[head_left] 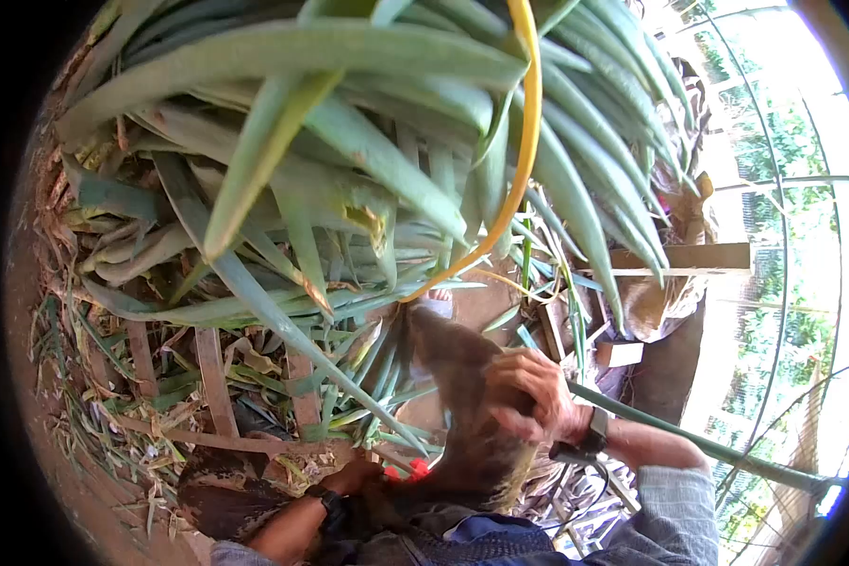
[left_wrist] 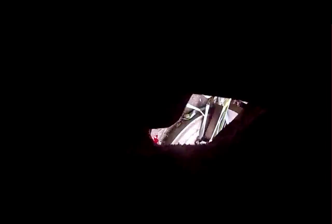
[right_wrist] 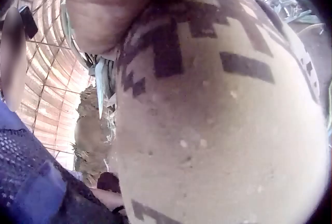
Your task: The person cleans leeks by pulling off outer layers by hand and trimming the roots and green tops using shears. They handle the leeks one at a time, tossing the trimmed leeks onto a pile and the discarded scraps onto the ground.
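My right hand (head_left: 538,391) rests over a knee in patterned trouser cloth (head_left: 481,396), its fingers bent over the top. Close up in the right wrist view, that hand lies against the tan cloth (right_wrist: 207,120) with dark blocky shapes. Low in the head view, my left hand (head_left: 354,476) is in shadow beside a small bright red thing (head_left: 410,470); I cannot tell whether it holds anything. Most of the left wrist view is black. A big mass of thick green onion leaves (head_left: 387,151) hangs in front, with a yellow band (head_left: 528,123) across it.
Wooden slats (head_left: 217,377) with loose leaves and scraps stand at the left. A green pole (head_left: 707,443) runs out to the right, past a wooden beam (head_left: 679,257). Wire mesh (head_left: 774,236) lines the right side. Trimmed leaves litter the ground.
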